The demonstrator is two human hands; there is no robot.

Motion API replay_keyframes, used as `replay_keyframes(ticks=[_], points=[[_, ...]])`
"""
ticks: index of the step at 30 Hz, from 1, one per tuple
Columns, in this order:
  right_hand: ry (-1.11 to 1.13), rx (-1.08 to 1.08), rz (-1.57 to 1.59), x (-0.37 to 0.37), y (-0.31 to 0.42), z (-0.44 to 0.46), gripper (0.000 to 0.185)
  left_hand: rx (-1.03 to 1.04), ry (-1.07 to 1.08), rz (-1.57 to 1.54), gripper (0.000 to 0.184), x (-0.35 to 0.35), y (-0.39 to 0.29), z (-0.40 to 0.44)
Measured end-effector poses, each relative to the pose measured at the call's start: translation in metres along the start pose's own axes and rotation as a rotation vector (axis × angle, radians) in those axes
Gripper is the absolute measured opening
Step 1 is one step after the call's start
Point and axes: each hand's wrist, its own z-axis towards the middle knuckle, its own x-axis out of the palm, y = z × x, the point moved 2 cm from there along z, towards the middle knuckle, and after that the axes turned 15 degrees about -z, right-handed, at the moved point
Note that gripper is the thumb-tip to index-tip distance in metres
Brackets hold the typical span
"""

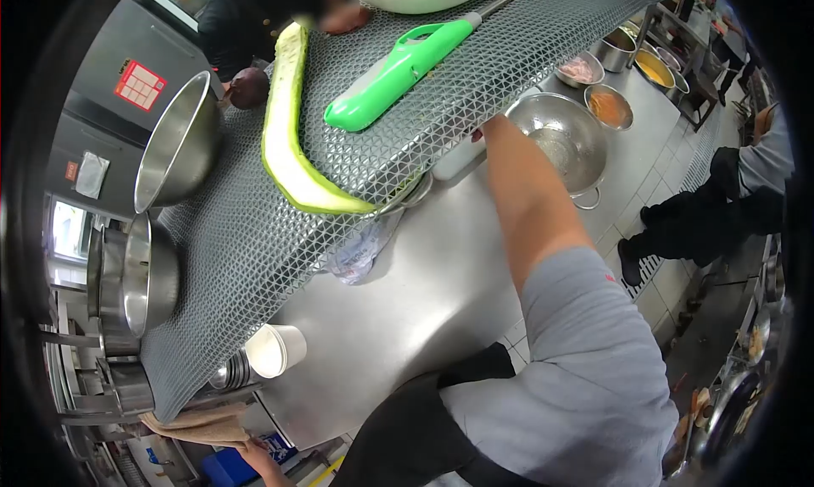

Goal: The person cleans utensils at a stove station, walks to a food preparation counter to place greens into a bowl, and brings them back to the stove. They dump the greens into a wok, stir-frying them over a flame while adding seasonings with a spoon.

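My right arm stretches forward, and my right hand [480,134] is mostly hidden behind the edge of the shelf's grey mesh mat [229,199]. A pale container [459,158] is close to that hand; whether I touch it is hidden. To the right of my forearm stands a large steel bowl [568,144]. At the lower left my left hand [254,455] is closed on a brown towel [199,426]. On the mat lie a green gas lighter [398,76] and a long curved strip of pale green-edged vegetable [288,131].
Steel bowls [182,148] line the shelf's left side. White paper cups [275,350] and a plastic bag [356,251] are on the steel counter [398,309]. Bowls of food [609,107] stand at the far right. One person [721,190] stands right, another [254,21] beyond the shelf.
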Motion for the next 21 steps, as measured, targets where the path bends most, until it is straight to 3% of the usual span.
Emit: replay_keyframes(ticks=[5, 10, 11, 12, 16, 18, 19, 20, 21], points=[[-0.045, 0.045, 0.249, -0.001, 0.016, -0.056, 0.071, 0.027, -0.023, -0.04, 0.025, -0.011, 0.013, 0.01], [-0.065, 0.006, 0.255, 0.009, 0.012, -0.018, 0.074, 0.022, 0.015, -0.017, 0.021, -0.004, 0.015, 0.018], [-0.087, 0.049, 0.275, 0.007, 0.016, -0.041, 0.03, 0.029, 0.017, -0.021, 0.021, 0.001, 0.012, 0.014], [-0.109, 0.093, 0.296, 0.005, 0.02, -0.058, 0.016, 0.011, 0.005, 0.004, 0.019, 0.005, 0.008, 0.011], [-0.171, 0.122, 0.375, 0.015, 0.018, -0.047, 0.019, -0.042, -0.08, 0.091, 0.017, 0.0, 0.017, 0.024], [-0.2, 0.118, 0.348, 0.013, 0.027, -0.068, 0.019, -0.029, -0.016, 0.059, 0.017, -0.005, 0.021, 0.03], [-0.213, 0.064, 0.312, 0.012, 0.033, -0.082, 0.029, -0.021, 0.045, 0.037, 0.018, -0.006, 0.024, 0.032], [-0.224, 0.009, 0.274, 0.016, 0.04, -0.093, 0.066, -0.015, 0.043, 0.02, 0.018, -0.015, 0.037, 0.047], [-0.278, -0.065, 0.202, 0.026, 0.037, -0.087, 0.06, -0.006, 0.002, 0.02, 0.019, -0.029, 0.06, 0.073]])
